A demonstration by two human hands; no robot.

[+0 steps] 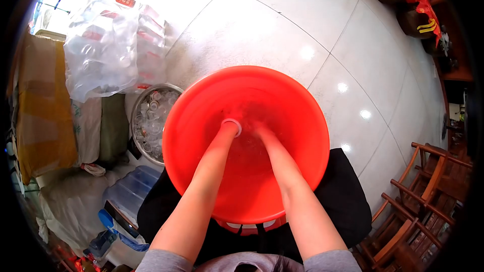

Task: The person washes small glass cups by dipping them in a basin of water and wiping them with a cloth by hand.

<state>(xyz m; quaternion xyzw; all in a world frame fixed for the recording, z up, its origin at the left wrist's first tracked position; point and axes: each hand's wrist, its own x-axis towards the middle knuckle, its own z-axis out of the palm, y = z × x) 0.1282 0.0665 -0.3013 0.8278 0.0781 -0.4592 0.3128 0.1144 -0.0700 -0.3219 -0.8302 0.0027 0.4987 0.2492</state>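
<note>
A large red plastic tub [297, 171] stands between my legs, with what looks like water in its bottom. Both my forearms reach down into it. My left hand [239, 119], with a pale bangle [237, 130] at the wrist, is low in the tub, and its fingers are lost in the red-tinted blur. Close beside it is my right hand [258, 128], also sunk in and blurred at the fingers. Whether either hand holds anything is hidden. Left of the tub, touching or nearly touching it, a round metal basin [135, 130] holds many small clear glass-like pieces [151, 116].
Plastic-wrapped bottles [103, 45] stand at upper left, beside a taped cardboard box [48, 121] and sacks [113, 126]. A blue-handled brush-like item [118, 231] lies lower left. Wooden chairs [418, 196] are at right; dark jars with red cloth [416, 20] line the upper right.
</note>
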